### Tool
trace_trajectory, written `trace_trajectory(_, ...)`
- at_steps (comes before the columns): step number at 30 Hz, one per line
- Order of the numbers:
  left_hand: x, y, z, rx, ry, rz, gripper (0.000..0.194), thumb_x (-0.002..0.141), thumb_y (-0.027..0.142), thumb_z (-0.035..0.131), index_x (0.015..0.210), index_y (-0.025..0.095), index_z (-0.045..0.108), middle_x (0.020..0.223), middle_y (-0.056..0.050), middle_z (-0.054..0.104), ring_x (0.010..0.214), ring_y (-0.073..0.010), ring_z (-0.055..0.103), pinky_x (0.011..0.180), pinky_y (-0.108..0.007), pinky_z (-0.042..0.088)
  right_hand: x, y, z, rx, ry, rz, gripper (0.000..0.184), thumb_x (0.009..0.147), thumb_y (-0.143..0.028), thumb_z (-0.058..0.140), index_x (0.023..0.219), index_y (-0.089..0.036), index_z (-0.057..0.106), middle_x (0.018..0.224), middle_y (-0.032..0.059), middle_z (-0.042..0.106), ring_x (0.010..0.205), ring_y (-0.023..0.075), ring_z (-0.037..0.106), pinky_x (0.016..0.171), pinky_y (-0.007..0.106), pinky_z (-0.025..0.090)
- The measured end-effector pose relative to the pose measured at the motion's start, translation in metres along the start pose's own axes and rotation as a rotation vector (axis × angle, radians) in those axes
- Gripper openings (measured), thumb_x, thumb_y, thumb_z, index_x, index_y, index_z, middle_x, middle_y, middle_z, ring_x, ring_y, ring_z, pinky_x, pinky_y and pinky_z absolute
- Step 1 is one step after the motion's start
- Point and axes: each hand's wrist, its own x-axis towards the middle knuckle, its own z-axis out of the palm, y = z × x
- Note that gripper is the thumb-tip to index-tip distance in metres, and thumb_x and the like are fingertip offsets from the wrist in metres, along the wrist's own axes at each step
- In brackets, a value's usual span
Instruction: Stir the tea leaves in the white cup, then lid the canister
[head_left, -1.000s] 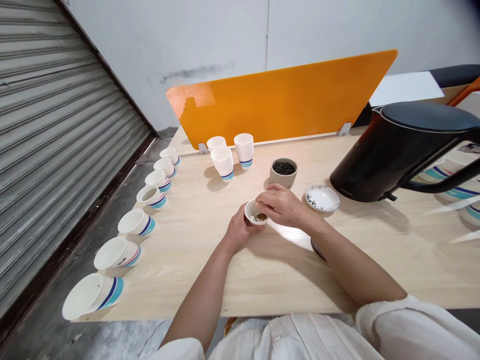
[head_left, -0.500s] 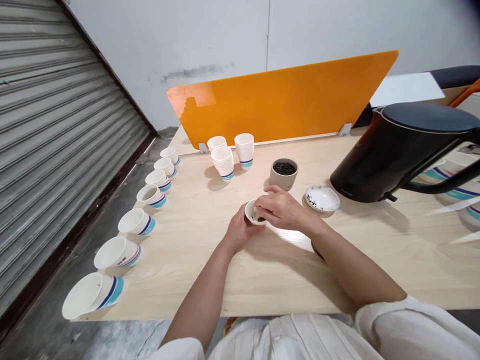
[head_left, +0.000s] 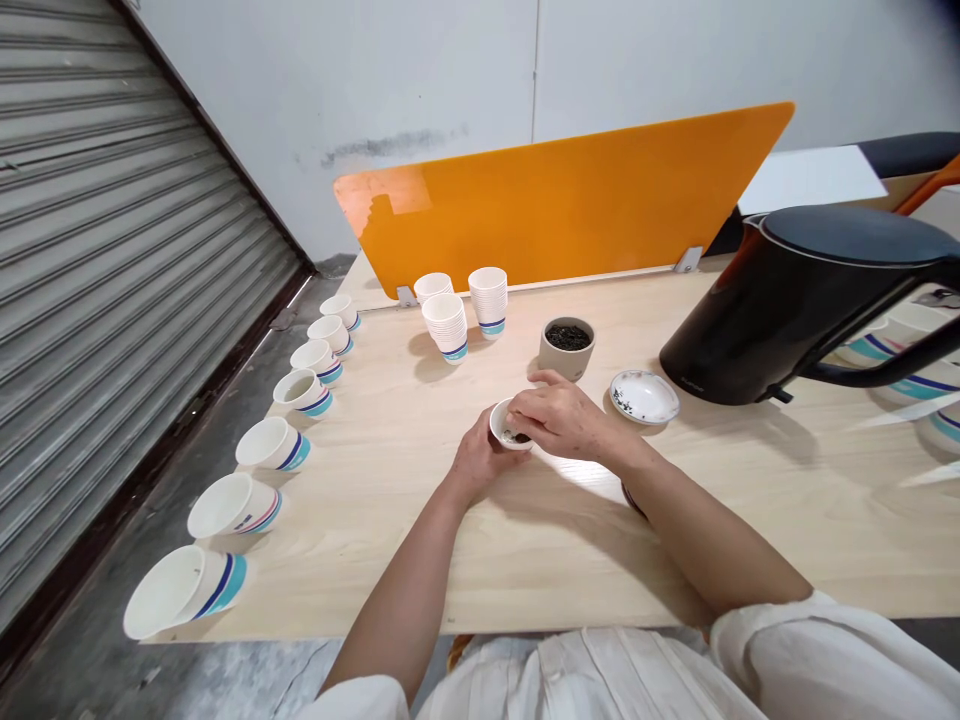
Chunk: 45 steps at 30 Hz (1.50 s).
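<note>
My left hand (head_left: 484, 458) is wrapped round a small white paper cup (head_left: 501, 425) on the table. Over the cup's mouth is my right hand (head_left: 551, 415), its fingertips pinched together inside the rim. Dark bits like tea leaves show in the cup beneath them; what the pinch holds is hidden. Just behind stands a grey-beige pot (head_left: 564, 358) full of dark dry tea leaves (head_left: 568, 336). To its right lies a small white patterned dish (head_left: 645, 398) with dark marks or leaf bits. A dark-rimmed object (head_left: 631, 497) is mostly covered by my right forearm.
Several paper cups (head_left: 274, 443) line the table's left edge, one with pale liquid. Stacked cups (head_left: 446, 325) stand before an orange divider (head_left: 555, 210). A large black kettle (head_left: 780, 320) is at right, with more paper cups (head_left: 941, 425) behind it. A metal shutter (head_left: 127, 300) is at left.
My right fingertips have barely shifted in the cup, and the dark bits look slightly different. Everything else stays in place.
</note>
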Motion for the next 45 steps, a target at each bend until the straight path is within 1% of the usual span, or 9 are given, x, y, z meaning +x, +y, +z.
trace_trajectory(5,0.0,0.0,0.002,-0.029,0.002,0.004,0.073,0.066,0.032,0.079,0.131,0.019,0.049,0.121,-0.005,0.062,0.108,-0.0218,0.058,0.092,-0.031,0.046,0.0,0.0,0.004,0.03,0.014,-0.064,0.021,0.096,-0.015,0.044,0.08,-0.017,0.057,0.073,-0.0018,0.069,0.06,0.0101,0.057,0.099,0.036,0.036)
trace_trajectory(10,-0.002,0.001,0.001,-0.06,0.008,0.044,0.073,0.066,0.035,0.081,0.13,0.019,0.05,0.116,-0.003,0.064,0.102,-0.0199,0.059,0.089,-0.029,0.047,0.0,0.002,0.004,-0.109,0.022,-0.027,0.023,0.097,-0.016,0.043,0.078,-0.016,0.057,0.07,-0.0002,0.068,0.058,0.0113,0.054,0.096,0.038,0.037)
trace_trajectory(16,-0.003,0.001,0.001,-0.032,-0.002,0.004,0.076,0.065,0.032,0.081,0.133,0.02,0.048,0.117,-0.002,0.063,0.105,-0.0203,0.058,0.089,-0.03,0.046,0.001,0.001,-0.001,-0.028,0.07,-0.049,0.021,0.098,-0.017,0.044,0.08,-0.017,0.056,0.07,-0.0027,0.068,0.057,0.0098,0.054,0.094,0.034,0.039)
trace_trajectory(19,-0.003,0.0,0.001,-0.029,0.008,0.013,0.075,0.066,0.034,0.081,0.132,0.02,0.049,0.115,-0.003,0.064,0.103,-0.0206,0.059,0.09,-0.03,0.047,0.001,0.002,-0.002,-0.062,0.074,-0.04,0.021,0.099,-0.02,0.043,0.084,-0.017,0.056,0.071,-0.0014,0.067,0.061,0.011,0.056,0.095,0.035,0.039)
trace_trajectory(24,-0.003,-0.001,0.002,-0.039,0.039,0.089,0.076,0.067,0.033,0.079,0.134,0.017,0.047,0.121,-0.006,0.061,0.108,-0.0212,0.058,0.095,-0.031,0.046,0.001,0.003,-0.003,-0.07,0.058,-0.055,0.021,0.098,-0.018,0.043,0.081,-0.017,0.056,0.071,-0.0021,0.068,0.058,0.0103,0.054,0.096,0.036,0.039)
trace_trajectory(30,-0.003,-0.002,0.002,-0.023,0.047,0.09,0.077,0.067,0.033,0.08,0.135,0.018,0.046,0.125,-0.006,0.06,0.112,-0.0216,0.057,0.096,-0.031,0.046,0.001,0.001,-0.004,-0.115,0.055,-0.051,0.023,0.098,-0.018,0.042,0.08,-0.016,0.057,0.069,-0.0006,0.067,0.057,0.0111,0.053,0.094,0.037,0.04)
trace_trajectory(34,-0.001,-0.006,0.003,-0.005,0.053,0.1,0.078,0.067,0.03,0.079,0.136,0.017,0.045,0.131,-0.008,0.057,0.118,-0.0224,0.055,0.099,-0.032,0.045,0.001,-0.001,-0.002,-0.009,0.022,-0.052,0.023,0.098,-0.017,0.044,0.078,-0.017,0.056,0.07,-0.0031,0.069,0.054,0.0092,0.052,0.094,0.035,0.04)
trace_trajectory(38,0.0,-0.01,0.004,0.009,0.062,0.105,0.075,0.067,0.031,0.079,0.134,0.017,0.048,0.129,-0.008,0.058,0.117,-0.0228,0.056,0.1,-0.033,0.044,0.001,0.0,0.0,0.034,0.073,-0.084,0.018,0.098,-0.017,0.046,0.085,-0.017,0.059,0.077,-0.0018,0.071,0.06,0.0098,0.058,0.092,0.034,0.041)
trace_trajectory(45,-0.003,-0.004,0.003,-0.032,0.06,0.097,0.079,0.067,0.031,0.08,0.138,0.021,0.045,0.126,-0.005,0.059,0.113,-0.021,0.056,0.096,-0.031,0.045,0.002,0.001,-0.01,-0.048,0.11,0.007,0.02,0.098,-0.018,0.045,0.081,-0.017,0.056,0.067,-0.001,0.065,0.058,0.0109,0.054,0.091,0.035,0.043)
